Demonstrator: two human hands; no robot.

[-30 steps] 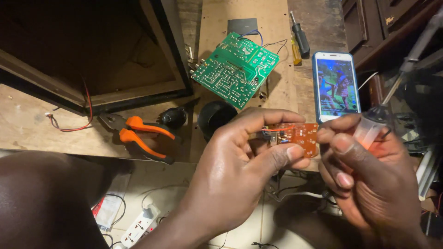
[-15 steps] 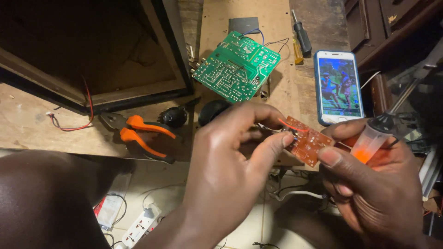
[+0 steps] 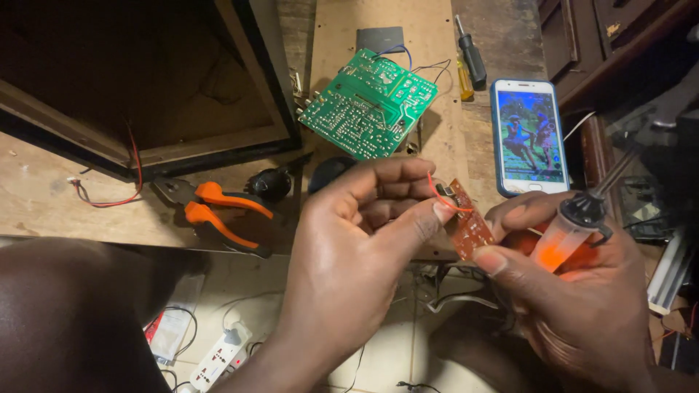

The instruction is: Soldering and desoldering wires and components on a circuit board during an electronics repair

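Left hand (image 3: 349,247) fingers pinch the red wire (image 3: 445,198) at the small board (image 3: 470,229); right hand (image 3: 582,291) grips board and iron (image 3: 575,225). Light, stiff, fragile: best held by edges.

Single head view, steep downward, close over workbench (image 3: 87,211); right edge dim.

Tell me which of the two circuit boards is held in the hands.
The small orange-brown board, pinched between the left hand and right hand, with a red wire on it. The large green board lies untouched on the bench.
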